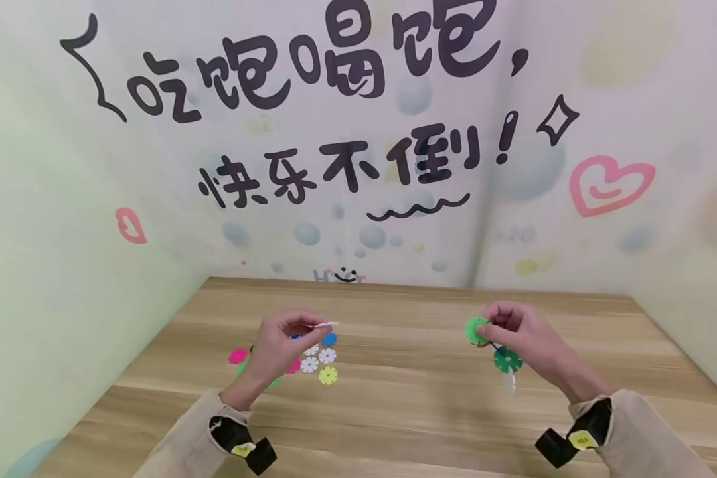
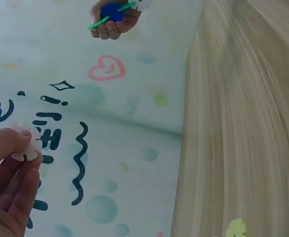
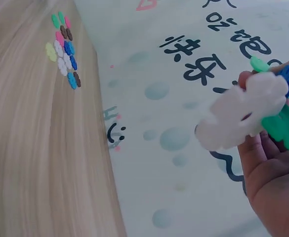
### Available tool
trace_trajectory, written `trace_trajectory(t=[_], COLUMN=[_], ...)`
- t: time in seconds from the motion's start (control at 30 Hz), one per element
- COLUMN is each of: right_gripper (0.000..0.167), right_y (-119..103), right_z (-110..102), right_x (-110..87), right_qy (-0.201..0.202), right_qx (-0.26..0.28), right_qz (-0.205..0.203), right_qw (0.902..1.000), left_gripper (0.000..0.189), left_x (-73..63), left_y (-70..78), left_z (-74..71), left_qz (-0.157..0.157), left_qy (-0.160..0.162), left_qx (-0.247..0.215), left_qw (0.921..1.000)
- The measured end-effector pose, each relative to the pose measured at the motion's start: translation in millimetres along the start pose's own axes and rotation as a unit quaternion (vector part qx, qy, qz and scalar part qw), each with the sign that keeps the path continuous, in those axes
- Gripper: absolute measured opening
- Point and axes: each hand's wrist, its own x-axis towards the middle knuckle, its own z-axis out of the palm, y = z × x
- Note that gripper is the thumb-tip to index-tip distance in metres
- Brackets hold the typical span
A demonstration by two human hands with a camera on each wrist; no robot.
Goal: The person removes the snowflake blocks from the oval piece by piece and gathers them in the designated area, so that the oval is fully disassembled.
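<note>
My left hand [image 1: 282, 344] is raised over the left part of the table and pinches a white snowflake disc [image 2: 31, 149] between thumb and fingertips. In the head view that disc appears edge-on. Farther right, my right hand [image 1: 526, 335] holds a cluster of joined snowflake discs above the table. A light green disc [image 1: 475, 330] sits at the thumb, with a dark green disc [image 1: 508, 360] and a white disc [image 1: 510, 381] hanging below. The right wrist view also shows a blue disc [image 3: 288, 74] in the cluster, partly covered by the fingers. The two hands are well apart.
Loose snowflake discs lie on the wooden table [image 1: 394, 405] beneath and beside the left hand, among them a yellow disc [image 1: 328, 376], a pink disc [image 1: 238, 356] and brown discs [image 3: 63, 32]. A printed backdrop [image 1: 358, 245] rises behind the table's far edge.
</note>
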Motion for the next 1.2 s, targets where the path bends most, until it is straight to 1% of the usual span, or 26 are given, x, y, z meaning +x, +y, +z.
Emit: trace_trajectory(t=[0.07, 0.13, 0.2, 0.3, 0.37, 0.47, 0.53, 0.6, 0.77, 0.93, 1.07, 1.2], right_gripper=[0.004, 0.005, 0.007, 0.010, 0.011, 0.011, 0.010, 0.009, 0.008, 0.007, 0.007, 0.006], right_y=[-1.0, -0.6, 0.7, 2.9, 3.9, 5.1, 6.0, 7.0, 8.9, 10.4, 10.9, 11.7], right_z=[-2.6, -1.8, 0.4, 2.8, 3.3, 3.6, 4.2, 5.0, 7.8, 10.2, 11.7, 13.3], right_x=[1.4, 1.9, 1.8, 0.4, -0.5, -0.8, -0.5, 0.0, 0.3, 0.8, 1.8, 2.2], right_qy=[-0.002, -0.004, -0.007, -0.013, -0.015, -0.020, -0.027, -0.035, -0.044, -0.050, -0.056, -0.058], right_qx=[-0.004, 0.002, 0.011, 0.022, 0.025, 0.027, 0.030, 0.032, 0.035, 0.038, 0.043, 0.046], right_qz=[-0.014, -0.022, -0.026, -0.031, -0.034, -0.038, -0.041, -0.044, -0.044, -0.041, -0.043, -0.040], right_qw=[0.9999, 0.9998, 0.9996, 0.9992, 0.9990, 0.9987, 0.9984, 0.9979, 0.9974, 0.9972, 0.9966, 0.9964], left_gripper=[0.009, 0.015, 0.018, 0.019, 0.020, 0.020, 0.020, 0.020, 0.017, 0.012, 0.011, 0.012], left_x=[0.4, -1.9, -6.7, -16.1, -22.0, -29.5, -33.2, -35.8, -37.8, -40.5, -43.1, -44.8], left_y=[-3.6, -9.7, -16.6, -30.1, -40.5, -55.5, -63.9, -69.2, -76.9, -84.0, -87.9, -87.8], left_z=[-8.7, -13.3, -16.8, -23.8, -28.3, -33.6, -36.1, -38.2, -41.0, -40.8, -39.4, -38.2], left_qz=[-0.045, -0.087, -0.124, -0.165, -0.186, -0.210, -0.213, -0.213, -0.207, -0.189, -0.181, -0.176], left_qy=[-0.034, -0.073, -0.102, -0.138, -0.149, -0.149, -0.147, -0.145, -0.153, -0.165, -0.160, -0.154], left_qx=[0.006, 0.015, 0.036, 0.084, 0.116, 0.158, 0.182, 0.195, 0.205, 0.217, 0.229, 0.245], left_qw=[0.9984, 0.9935, 0.9863, 0.9728, 0.9642, 0.9531, 0.9488, 0.9462, 0.9444, 0.9434, 0.9430, 0.9409])
